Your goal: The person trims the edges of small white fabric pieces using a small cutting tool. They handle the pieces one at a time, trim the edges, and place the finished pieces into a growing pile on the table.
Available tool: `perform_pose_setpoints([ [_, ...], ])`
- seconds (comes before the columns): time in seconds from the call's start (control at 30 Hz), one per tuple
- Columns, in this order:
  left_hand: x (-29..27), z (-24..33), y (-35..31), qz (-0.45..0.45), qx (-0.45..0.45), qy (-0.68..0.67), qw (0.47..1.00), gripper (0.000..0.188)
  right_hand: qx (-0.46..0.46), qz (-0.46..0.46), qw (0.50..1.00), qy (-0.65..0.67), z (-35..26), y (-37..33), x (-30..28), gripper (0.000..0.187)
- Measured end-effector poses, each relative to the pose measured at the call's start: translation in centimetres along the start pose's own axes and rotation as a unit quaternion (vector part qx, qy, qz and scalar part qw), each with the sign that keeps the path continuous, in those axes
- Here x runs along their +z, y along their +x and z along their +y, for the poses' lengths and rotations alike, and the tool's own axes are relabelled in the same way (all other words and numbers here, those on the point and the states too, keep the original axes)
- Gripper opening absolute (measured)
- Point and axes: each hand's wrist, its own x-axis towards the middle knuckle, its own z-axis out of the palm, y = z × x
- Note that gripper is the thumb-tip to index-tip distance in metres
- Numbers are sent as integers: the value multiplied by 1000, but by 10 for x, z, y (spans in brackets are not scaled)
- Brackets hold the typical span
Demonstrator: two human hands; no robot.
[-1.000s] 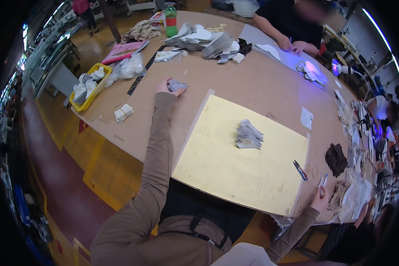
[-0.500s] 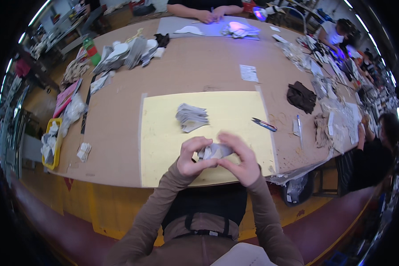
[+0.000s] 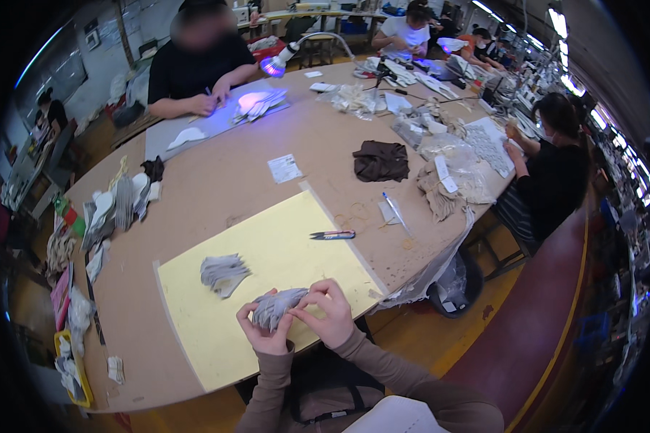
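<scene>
A bundle of layered grey fabric pieces [image 3: 277, 310] is held over the near part of a yellow sheet [image 3: 267, 249]. My left hand [image 3: 266, 338] is closed round its left end, thumb in front. At the bundle's right end, my right hand [image 3: 330, 317] has thumb and fingers pinched together at the edge of the layers. Just beyond my left hand lies a second stack of grey fabric pieces [image 3: 224, 274], fanned out on the sheet. Thread snips [image 3: 333, 235] with dark handles rest near the sheet's right edge.
Across the table, a co-worker [image 3: 208, 79] handles pieces under a lamp [image 3: 276, 63]. Dark brown cloth [image 3: 380, 160], a pen [image 3: 397, 213] and plastic-wrapped goods [image 3: 458, 169] lie to the right. More grey pieces [image 3: 123, 202] and a yellow basket [image 3: 85, 386] are on the left.
The view has swung to the right. The held bundle now shows its fanned grey layers, and my right hand has come to a pinch at its end. The stack on the sheet stays put.
</scene>
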Motion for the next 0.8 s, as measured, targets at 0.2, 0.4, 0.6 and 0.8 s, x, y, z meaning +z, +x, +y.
perform_pose_setpoints([
  [0.2, 5, -7, -10, 40, 56, 55, 996, 58, 48, -21, 995, 79, 7, -12, 9, 14],
  [0.4, -2, -8, -14, 26, 49, 51, 997, 60, 97, -85, 981, 143, 10, -15, 7, 10],
  [0.6, -1, 0, -16, -19, 67, 103, 992, 65, 22, -31, 997, 60, 12, -15, 6, 10],
  [0.8, 6, 10, -18, -60, 26, 197, 978, 67, 39, 101, 994, 2, 19, -5, -4, 13],
])
